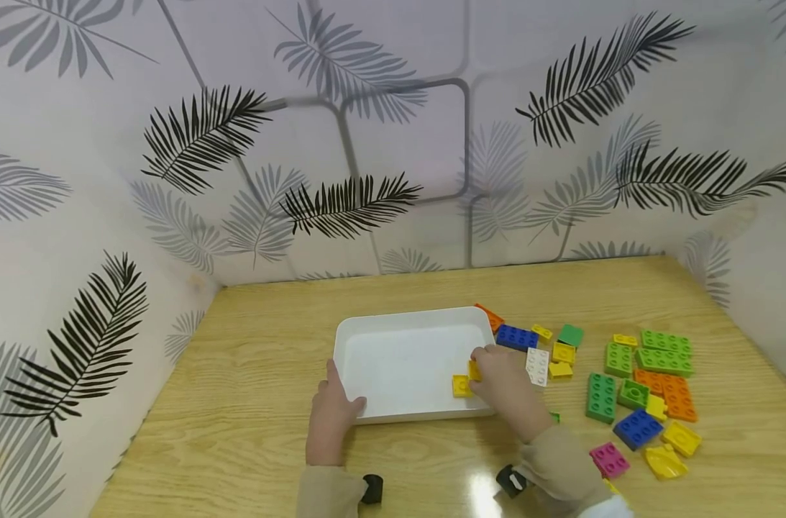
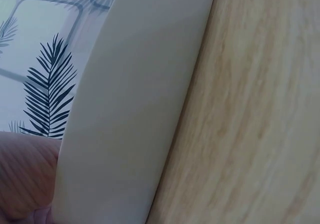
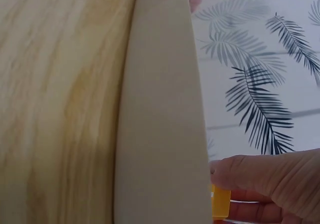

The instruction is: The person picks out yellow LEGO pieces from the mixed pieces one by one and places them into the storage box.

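The right grip [image 1: 504,385] is pinching a brick [image 3: 220,204], probably light and stiff, best by its sides; the left grip [image 1: 331,409] is holding the tray [image 1: 399,367].

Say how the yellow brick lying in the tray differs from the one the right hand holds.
The lying brick rests in the white tray; the held brick is pinched by the right hand. In the head view, the lying brick shows more; the hand hides much of the held brick. Both are yellow.
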`<action>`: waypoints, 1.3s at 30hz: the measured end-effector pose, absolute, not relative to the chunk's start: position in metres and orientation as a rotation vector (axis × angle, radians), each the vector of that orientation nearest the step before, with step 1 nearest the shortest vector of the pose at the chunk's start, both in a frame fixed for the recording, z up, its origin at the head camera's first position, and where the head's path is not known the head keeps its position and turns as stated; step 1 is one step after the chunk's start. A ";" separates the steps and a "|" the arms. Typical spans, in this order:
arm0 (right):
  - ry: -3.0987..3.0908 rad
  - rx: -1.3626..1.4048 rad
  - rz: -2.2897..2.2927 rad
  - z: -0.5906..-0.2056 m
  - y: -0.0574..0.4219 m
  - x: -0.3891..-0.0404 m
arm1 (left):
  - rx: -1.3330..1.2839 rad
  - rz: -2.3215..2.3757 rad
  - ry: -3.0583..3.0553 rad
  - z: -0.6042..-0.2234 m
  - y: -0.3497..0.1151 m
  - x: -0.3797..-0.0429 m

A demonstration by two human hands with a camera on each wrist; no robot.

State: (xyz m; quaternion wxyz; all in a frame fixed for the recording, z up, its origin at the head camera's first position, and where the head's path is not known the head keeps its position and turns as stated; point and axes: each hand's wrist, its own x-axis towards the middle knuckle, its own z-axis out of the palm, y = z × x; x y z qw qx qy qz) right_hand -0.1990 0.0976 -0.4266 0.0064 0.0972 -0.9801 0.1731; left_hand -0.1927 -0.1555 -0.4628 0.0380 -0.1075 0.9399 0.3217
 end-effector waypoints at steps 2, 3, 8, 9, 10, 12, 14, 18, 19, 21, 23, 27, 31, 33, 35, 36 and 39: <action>-3.081 0.343 0.506 -0.429 0.092 -0.199 | -0.335 0.988 2.886 -0.463 -0.156 -0.192; -3.083 0.365 0.490 -0.430 0.090 -0.199 | -0.340 0.991 2.884 -0.462 -0.155 -0.192; -3.079 0.443 0.450 -0.435 0.078 -0.199 | -0.347 0.994 2.879 -0.461 -0.155 -0.192; -3.075 0.452 0.455 -0.436 0.076 -0.199 | -0.347 0.991 2.881 -0.461 -0.155 -0.192; -3.072 0.460 0.454 -0.436 0.074 -0.199 | -0.345 0.987 2.885 -0.461 -0.155 -0.192; -3.067 0.479 0.452 -0.437 0.070 -0.198 | -0.341 0.980 2.891 -0.461 -0.155 -0.192; -3.061 0.505 0.446 -0.439 0.066 -0.198 | -0.340 0.975 2.894 -0.462 -0.155 -0.192; -3.061 0.546 0.462 -0.442 0.060 -0.197 | -0.346 0.977 2.890 -0.462 -0.155 -0.192; -3.063 0.554 0.472 -0.442 0.058 -0.197 | -0.349 0.979 2.888 -0.462 -0.155 -0.193; -3.069 0.572 0.491 -0.443 0.057 -0.199 | -0.355 0.977 2.887 -0.462 -0.155 -0.193; -3.076 0.596 0.515 -0.444 0.055 -0.201 | -0.362 0.975 2.884 -0.462 -0.155 -0.194; -3.076 0.654 0.541 -0.447 0.053 -0.207 | -0.359 0.970 2.888 -0.462 -0.155 -0.195; -3.090 0.686 0.571 -0.449 0.052 -0.210 | -0.356 0.980 2.880 -0.461 -0.155 -0.194; -3.101 0.691 0.598 -0.449 0.052 -0.211 | -0.353 0.982 2.878 -0.460 -0.154 -0.193; -3.101 0.692 0.627 -0.450 0.052 -0.210 | -0.348 0.982 2.885 -0.460 -0.154 -0.192; -3.100 0.693 0.635 -0.450 0.052 -0.210 | -0.345 0.980 2.889 -0.460 -0.154 -0.192; -3.104 0.676 0.652 -0.450 0.054 -0.210 | -0.346 0.986 2.888 -0.459 -0.154 -0.191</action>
